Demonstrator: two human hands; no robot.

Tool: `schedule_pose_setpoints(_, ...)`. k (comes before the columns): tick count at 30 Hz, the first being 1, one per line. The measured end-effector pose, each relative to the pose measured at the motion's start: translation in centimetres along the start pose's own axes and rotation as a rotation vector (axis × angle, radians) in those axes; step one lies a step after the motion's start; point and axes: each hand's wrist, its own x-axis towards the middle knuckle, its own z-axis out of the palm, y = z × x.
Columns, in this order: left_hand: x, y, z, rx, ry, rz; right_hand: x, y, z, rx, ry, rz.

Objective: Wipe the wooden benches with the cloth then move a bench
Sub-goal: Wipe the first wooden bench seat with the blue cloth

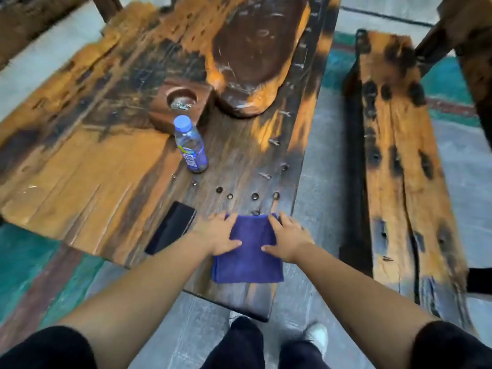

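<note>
A weathered, charred-orange wooden tabletop [87, 166] stands on a grey tiled floor [308, 166], a plank bench [399, 166] beside it. Both the left hand [219, 233] and right hand [288, 239] press flat, fingers spread, on a folded purple cloth [247, 265].

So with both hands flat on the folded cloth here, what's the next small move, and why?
Probably gather the purple cloth into one hand. The left hand and right hand only press its edges flat on the dark table; neither has a grip on it yet. The wooden bench at the right looks untouched, so wiping would start there.
</note>
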Motion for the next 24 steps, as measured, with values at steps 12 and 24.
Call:
schedule_pose_setpoints(12, 3.0, 0.5, 3.9, -0.158, 0.091, -0.093, 2.1, -1.5, 3.2, 0.393, 0.205, 0.217)
schedule_pose_setpoints(24, 2.1, 11.6, -0.3, -0.655, 0.149, 0.278, -10.0, 8.0, 5.2, 1.592, 0.482, 0.312)
